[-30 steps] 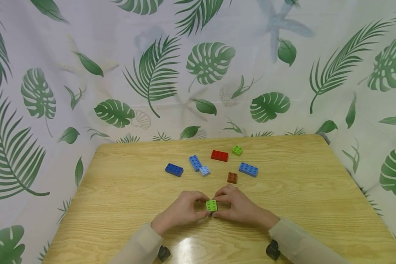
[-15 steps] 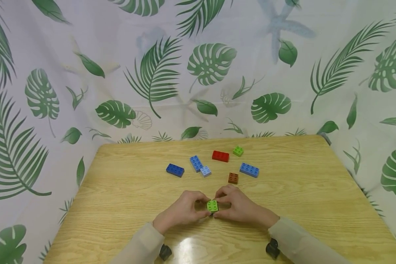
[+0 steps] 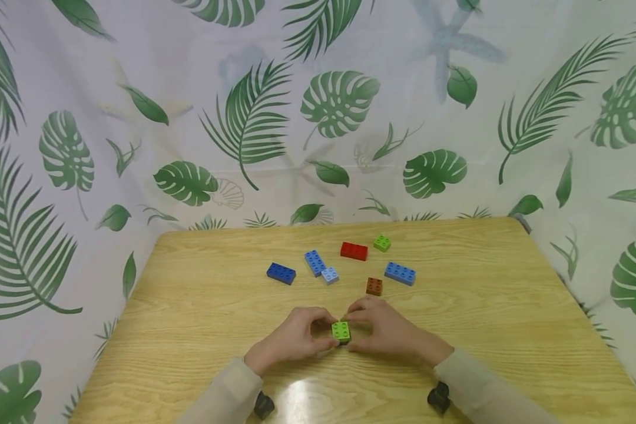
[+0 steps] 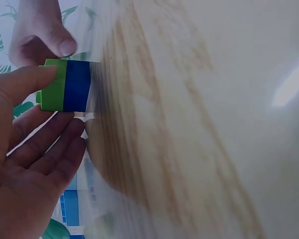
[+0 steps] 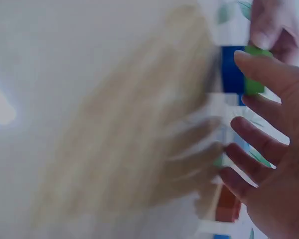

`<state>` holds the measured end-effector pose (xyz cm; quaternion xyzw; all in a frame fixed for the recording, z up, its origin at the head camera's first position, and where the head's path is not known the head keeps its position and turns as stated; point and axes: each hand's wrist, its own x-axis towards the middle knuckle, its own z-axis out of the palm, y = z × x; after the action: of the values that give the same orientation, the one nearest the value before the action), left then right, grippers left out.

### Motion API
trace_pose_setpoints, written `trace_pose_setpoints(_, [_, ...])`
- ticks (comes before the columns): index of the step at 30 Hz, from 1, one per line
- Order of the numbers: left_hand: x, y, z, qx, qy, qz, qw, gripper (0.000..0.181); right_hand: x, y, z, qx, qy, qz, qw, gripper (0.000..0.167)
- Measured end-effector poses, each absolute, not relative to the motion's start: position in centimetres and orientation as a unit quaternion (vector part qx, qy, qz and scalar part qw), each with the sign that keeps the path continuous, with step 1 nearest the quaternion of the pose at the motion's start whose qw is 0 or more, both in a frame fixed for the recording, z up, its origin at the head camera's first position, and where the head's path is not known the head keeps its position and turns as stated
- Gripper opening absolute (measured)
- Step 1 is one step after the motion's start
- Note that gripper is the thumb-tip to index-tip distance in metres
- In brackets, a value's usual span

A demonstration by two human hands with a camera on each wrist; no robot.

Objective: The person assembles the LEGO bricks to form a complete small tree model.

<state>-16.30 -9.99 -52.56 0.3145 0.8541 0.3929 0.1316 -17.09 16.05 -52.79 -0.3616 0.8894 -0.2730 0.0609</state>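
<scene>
A lime-green 2x2 toy building brick (image 3: pixel 341 331) sits on top of a dark blue brick (image 4: pixel 76 85), together forming a small stack on the table near the front middle. The left hand (image 3: pixel 295 337) pinches the green brick between thumb and fingers; in the left wrist view the thumb lies on its side. Close on the other side is the right hand (image 3: pixel 389 333), its thumb and fingers spread around the stack and slightly apart from it. In the right wrist view its fingers (image 5: pixel 259 139) are loosely extended and hold nothing.
Beyond the hands on the wooden table (image 3: pixel 201 306) lie a dark blue brick (image 3: pixel 281 272), a blue brick (image 3: pixel 314 262) touching a light blue one (image 3: pixel 330 275), a red brick (image 3: pixel 354 251), a green brick (image 3: pixel 382 242), another blue brick (image 3: pixel 400 272) and a brown brick (image 3: pixel 374 286).
The right hand's thumb and fingers have loosened and drawn slightly to the right, away from the stack. The left hand keeps its pinch, and the stack stays put.
</scene>
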Motion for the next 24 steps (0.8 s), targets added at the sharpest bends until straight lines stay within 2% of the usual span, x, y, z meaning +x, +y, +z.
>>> trace_pose_setpoints(4, [-16.4, -10.0, -52.7, 0.307, 0.848, 0.408, 0.143, 0.03, -17.8, 17.3, -51.7, -0.321, 0.889, -0.32, 0.066, 0.042])
trace_pose_setpoints(10, [-16.5, -10.1, -52.9, 0.294, 0.841, 0.425, 0.159, 0.03, -19.0, 19.4, -51.4, -0.255, 0.891, -0.376, -0.001, 0.038])
trace_pose_setpoints(13, [-16.5, -10.2, -53.0, 0.294, 0.838, 0.431, 0.16, 0.03, -19.4, 20.1, -51.6, -0.223, 0.895, -0.386, -0.016, 0.036])
trace_pose_setpoints(24, [-16.3, -10.1, -53.2, 0.29, 0.836, 0.438, 0.162, 0.029, -20.7, 20.9, -53.5, -0.165, 0.911, -0.377, 0.012, 0.049])
